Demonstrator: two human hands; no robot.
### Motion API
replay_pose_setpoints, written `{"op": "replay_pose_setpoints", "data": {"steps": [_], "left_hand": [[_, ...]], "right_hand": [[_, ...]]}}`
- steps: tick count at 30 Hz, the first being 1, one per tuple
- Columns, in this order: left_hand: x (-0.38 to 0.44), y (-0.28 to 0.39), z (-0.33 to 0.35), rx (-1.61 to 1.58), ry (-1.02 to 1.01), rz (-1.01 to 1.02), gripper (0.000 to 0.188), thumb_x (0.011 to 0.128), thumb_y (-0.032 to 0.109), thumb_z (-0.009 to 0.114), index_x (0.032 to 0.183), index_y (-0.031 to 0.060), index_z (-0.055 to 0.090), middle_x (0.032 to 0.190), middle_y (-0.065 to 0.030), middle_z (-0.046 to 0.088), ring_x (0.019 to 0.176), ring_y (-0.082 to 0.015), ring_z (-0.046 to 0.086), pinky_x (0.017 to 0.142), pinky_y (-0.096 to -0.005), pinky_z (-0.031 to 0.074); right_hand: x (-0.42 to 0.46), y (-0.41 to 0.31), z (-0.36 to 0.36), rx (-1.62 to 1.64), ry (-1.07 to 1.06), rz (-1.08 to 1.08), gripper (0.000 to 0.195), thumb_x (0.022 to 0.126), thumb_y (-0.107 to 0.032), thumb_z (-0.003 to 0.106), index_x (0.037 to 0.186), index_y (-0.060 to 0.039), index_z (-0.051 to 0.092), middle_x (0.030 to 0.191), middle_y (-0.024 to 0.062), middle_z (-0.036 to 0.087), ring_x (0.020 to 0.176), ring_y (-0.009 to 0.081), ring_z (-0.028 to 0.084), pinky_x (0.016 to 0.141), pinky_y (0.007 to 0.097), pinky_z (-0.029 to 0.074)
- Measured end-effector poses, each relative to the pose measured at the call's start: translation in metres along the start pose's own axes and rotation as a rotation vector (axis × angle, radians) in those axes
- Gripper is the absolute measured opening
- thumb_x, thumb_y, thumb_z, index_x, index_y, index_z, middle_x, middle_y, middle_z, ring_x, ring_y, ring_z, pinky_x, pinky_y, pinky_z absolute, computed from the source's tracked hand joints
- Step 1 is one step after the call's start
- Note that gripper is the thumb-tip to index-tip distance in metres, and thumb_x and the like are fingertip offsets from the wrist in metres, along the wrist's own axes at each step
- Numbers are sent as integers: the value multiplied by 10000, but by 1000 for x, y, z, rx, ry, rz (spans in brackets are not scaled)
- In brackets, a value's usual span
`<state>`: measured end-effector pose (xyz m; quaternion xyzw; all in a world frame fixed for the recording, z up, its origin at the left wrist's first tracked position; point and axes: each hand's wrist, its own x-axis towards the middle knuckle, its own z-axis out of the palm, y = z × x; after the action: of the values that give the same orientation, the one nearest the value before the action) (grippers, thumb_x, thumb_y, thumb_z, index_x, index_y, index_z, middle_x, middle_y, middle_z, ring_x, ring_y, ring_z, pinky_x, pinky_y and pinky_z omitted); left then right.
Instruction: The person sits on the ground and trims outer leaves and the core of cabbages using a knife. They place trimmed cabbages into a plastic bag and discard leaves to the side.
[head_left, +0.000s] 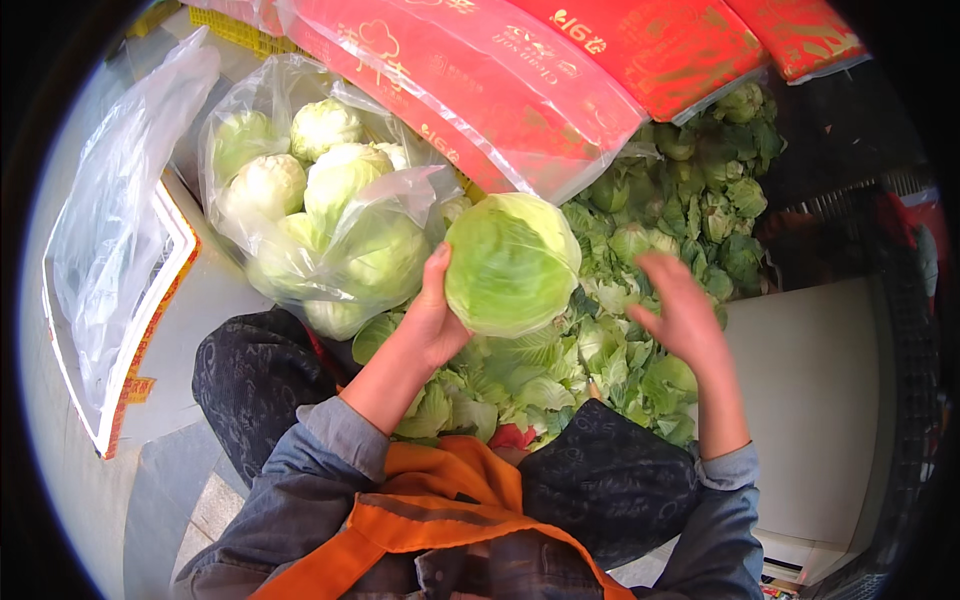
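Note:
My left hand (435, 319) holds a round green cabbage (512, 264) up in front of me, thumb and fingers on its left side. To the right, my right hand (675, 311) is raised, slightly blurred, with its fingers apart and nothing in it. Left of the held cabbage stands a clear plastic bag (352, 289) with several pale trimmed cabbages (341, 180) inside. Loose cabbage leaves (525, 382) cover the ground below my hands. Among them, near my right knee, shows a light wooden handle (593, 388); the rest of that tool is partly hidden by leaves.
Several leafy cabbages (694, 187) are heaped at the upper right. Red printed packages (480, 82) in plastic lie across the top, near a yellow crate (240, 28). A white-edged frame with plastic film (112, 225) is at the left, and a pale box-like panel (795, 412) at the right.

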<state>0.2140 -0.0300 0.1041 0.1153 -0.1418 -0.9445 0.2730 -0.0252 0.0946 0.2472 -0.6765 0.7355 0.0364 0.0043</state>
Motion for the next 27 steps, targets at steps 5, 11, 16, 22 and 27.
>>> {"op": "replay_pose_setpoints", "data": {"steps": [5,11,16,22,27], "left_hand": [[-2,-22,3,72,-20,8,595,952,475,426,1383,67,380,1341,-102,496,1228,-232,494,1026,-420,402],[2,-21,6,76,11,-31,563,970,465,379,1383,82,389,1355,-99,492,1245,-238,482,1023,-426,409],[2,-12,6,-18,72,-86,644,951,572,312,1413,126,370,1405,-87,451,1276,-250,453,1045,-480,368],[6,-15,-19,-308,-170,-186,773,887,696,305,1434,152,355,1463,-96,381,1311,-304,405,1061,-530,328],[3,-19,-14,-596,-293,-270,820,860,724,332,1444,148,337,1463,-112,377,1321,-328,389,1066,-534,331]], "right_hand": [[34,-80,-10,426,159,-251,509,735,-121,732,1199,-53,533,1267,124,519,1200,338,470,999,395,402],[27,-68,-5,504,149,-358,240,655,47,650,841,-76,561,1087,76,592,1059,299,544,874,379,449],[13,-55,-11,639,-66,-419,209,668,34,604,837,-81,563,825,48,632,846,263,617,825,381,471],[4,-27,-6,463,-547,-239,179,725,-61,663,883,-51,581,772,87,619,724,273,601,632,398,454],[-1,17,49,65,-598,-45,401,729,-177,717,1087,-68,572,1020,141,608,992,325,572,808,419,464]]}}
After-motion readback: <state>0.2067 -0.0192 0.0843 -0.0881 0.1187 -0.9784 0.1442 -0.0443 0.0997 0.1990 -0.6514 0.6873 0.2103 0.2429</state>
